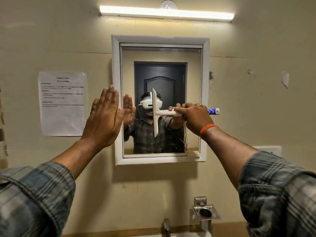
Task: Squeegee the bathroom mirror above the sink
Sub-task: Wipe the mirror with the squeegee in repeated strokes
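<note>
A white-framed mirror (193, 79) hangs on the beige wall. My right hand (195, 118) grips the handle of a white squeegee (155, 112) with a blue end; its blade stands upright against the glass near the mirror's middle. My left hand (104, 117) is raised flat with fingers together, in front of the mirror frame's left edge, holding nothing. Water streaks show on the glass at the lower right. The mirror reflects a person and a dark door.
A printed sheet (62, 103) is taped to the wall left of the mirror. A tube light (166, 13) glows above. Below are a tap (166, 226), a metal holder (206, 212) and the sink's rim at the frame's bottom edge.
</note>
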